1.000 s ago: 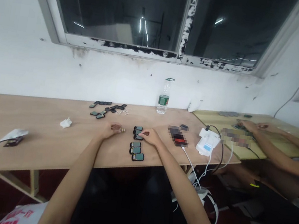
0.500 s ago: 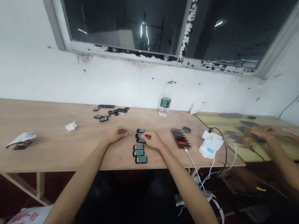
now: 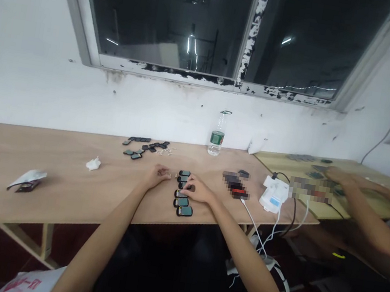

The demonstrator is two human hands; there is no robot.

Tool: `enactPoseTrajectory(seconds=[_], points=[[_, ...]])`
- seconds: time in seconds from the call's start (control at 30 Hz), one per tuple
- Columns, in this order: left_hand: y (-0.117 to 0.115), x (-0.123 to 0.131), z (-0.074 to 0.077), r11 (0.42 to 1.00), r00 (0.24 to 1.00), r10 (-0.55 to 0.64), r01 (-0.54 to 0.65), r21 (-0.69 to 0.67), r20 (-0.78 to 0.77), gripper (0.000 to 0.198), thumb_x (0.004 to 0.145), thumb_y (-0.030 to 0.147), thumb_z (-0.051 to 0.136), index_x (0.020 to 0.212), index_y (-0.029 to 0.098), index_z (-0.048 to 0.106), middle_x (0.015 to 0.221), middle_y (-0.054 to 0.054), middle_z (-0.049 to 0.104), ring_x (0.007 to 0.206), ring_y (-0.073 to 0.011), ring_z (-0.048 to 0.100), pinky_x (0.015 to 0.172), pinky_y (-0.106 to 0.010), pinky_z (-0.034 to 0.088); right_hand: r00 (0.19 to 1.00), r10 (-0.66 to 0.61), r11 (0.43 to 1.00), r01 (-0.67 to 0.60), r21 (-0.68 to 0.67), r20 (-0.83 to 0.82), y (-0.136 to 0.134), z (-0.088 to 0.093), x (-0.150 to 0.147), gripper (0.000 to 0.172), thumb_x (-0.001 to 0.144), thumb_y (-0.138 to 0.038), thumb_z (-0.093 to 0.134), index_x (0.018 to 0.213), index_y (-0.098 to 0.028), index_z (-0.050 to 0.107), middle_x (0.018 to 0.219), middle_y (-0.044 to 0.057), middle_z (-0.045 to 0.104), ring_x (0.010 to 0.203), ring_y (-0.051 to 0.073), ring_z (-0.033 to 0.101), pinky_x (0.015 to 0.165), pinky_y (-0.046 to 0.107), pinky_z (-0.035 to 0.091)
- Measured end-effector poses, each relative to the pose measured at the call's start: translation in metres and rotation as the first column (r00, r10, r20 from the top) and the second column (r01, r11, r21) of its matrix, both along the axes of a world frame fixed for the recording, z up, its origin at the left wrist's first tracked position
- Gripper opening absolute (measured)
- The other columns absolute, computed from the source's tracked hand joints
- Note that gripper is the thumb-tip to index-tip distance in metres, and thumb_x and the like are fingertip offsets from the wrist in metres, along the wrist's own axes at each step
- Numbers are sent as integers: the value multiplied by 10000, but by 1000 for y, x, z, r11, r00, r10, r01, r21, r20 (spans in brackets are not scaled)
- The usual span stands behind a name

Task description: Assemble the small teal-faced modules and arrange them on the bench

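Note:
A short column of small black devices with blue-green screens (image 3: 181,202) lies near the front edge of the wooden table (image 3: 63,184). My right hand (image 3: 198,189) rests on the column's middle, fingers curled and pinched on one small device. My left hand (image 3: 158,175) lies just left of the column's far end, fingers curled loosely over some tiny pale parts on the wood; whether it holds any is unclear.
A loose pile of similar dark devices (image 3: 143,147) lies farther back, a water bottle (image 3: 217,135) stands by the wall. A crumpled tissue (image 3: 93,164) and a torn packet (image 3: 26,179) lie left. A white charger (image 3: 273,196) with cables sits right. Another person's arms (image 3: 365,212) work at the adjoining table.
My right hand slid a little toward me along the column of devices. My left hand stayed in place. The other person's hands shifted on the right table.

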State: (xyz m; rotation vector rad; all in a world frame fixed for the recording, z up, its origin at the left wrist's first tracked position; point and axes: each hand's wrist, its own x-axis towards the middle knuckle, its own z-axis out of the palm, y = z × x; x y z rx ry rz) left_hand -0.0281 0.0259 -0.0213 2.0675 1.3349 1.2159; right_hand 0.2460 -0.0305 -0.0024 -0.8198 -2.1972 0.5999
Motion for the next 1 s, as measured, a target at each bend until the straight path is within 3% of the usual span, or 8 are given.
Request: enactPoseTrajectory(seconds=[0.13,0.3,0.47,0.63,0.8,1.0], points=[[-13,6,15,996,1000,-18,19,88,-13,446,799,582,725,965,169,753,952,-95,679,803,-209,638,725,-335,540,996,-21,999,18,-42,-86,-2,3,2,192,890,-385,699,843,-205,746,1040,70,621,997,220,612,977,375,473],[-31,20,28,965,963,-230,244,95,-138,368,901,525,648,842,185,775,847,-73,708,762,-192,620,712,-311,510,999,-28,999,26,-43,-33,-5,2,6,215,816,-398,783,952,-230,782,1125,75,593,1098,232,585,1034,373,447],[-38,27,26,961,944,-263,275,36,-197,337,883,489,665,772,189,770,772,-55,724,694,-181,631,644,-285,499,997,-60,998,58,-30,-40,-3,-1,8,223,771,-392,826,911,-223,789,1149,82,575,1130,236,569,1044,368,443],[-41,27,26,928,909,-373,369,-57,-185,287,829,482,737,862,203,795,834,-61,752,719,-184,661,655,-279,521,996,-84,996,84,-11,-26,-4,0,10,172,812,-384,787,828,-214,767,1049,68,623,1058,229,593,983,350,469],[-43,30,28,896,877,-443,438,-69,-187,283,838,484,745,873,207,794,890,-72,759,808,-209,688,729,-310,547,997,-77,997,77,13,-2,-3,-2,9,210,811,-428,785,834,-219,785,1015,69,640,1008,228,608,940,348,485],[-45,31,29,894,869,-447,441,-76,-213,281,897,449,686,806,203,789,834,-58,754,747,-183,675,687,-280,524,1000,-16,998,14,-62,-26,1,-10,7,281,773,-473,816,922,-235,810,1093,75,613,1060,236,592,993,368,471]])
